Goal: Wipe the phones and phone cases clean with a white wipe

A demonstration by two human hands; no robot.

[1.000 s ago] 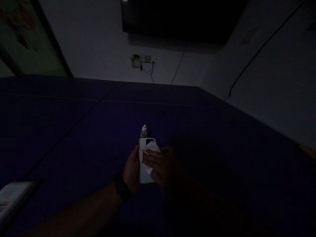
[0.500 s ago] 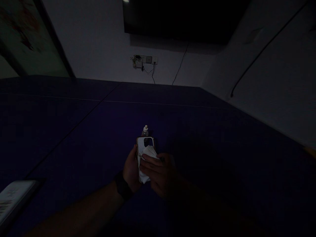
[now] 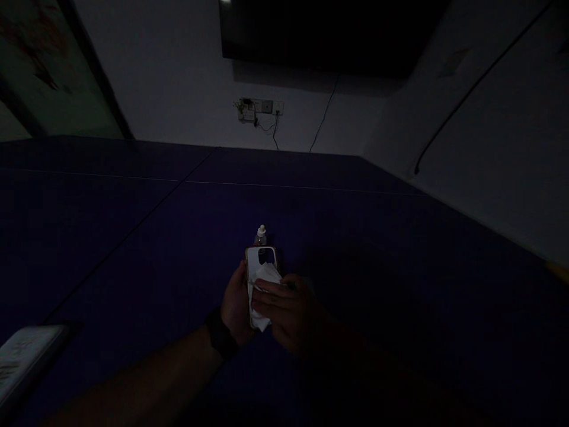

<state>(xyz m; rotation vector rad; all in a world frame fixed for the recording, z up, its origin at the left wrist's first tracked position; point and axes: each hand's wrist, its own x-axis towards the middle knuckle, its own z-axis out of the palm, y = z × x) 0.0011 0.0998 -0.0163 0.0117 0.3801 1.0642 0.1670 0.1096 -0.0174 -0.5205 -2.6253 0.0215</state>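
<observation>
A phone case (image 3: 252, 258) with a pale back and a dark camera cut-out at its top stands tilted in my left hand (image 3: 236, 305), whose fingers wrap round its left edge. A dark watch is on that wrist. My right hand (image 3: 287, 311) presses a folded white tissue (image 3: 268, 273) flat against the back of the case, covering its middle and lower part. Just beyond the top edge of the case stands a small clear bottle (image 3: 261, 239) with a white cap, its base partly hidden by the case.
The dim blue-purple surface (image 3: 178, 237) reaches to the walls. At the lower left lies a white box-like thing (image 3: 26, 350) with print. A wall screen (image 3: 329, 35) hangs above sockets (image 3: 267, 107) and cables. Something yellow (image 3: 558, 273) shows at the right edge.
Both hands, the case and the tissue stay in nearly the same place. The view has shifted very slightly, and the tissue's top edge looks a little different.
</observation>
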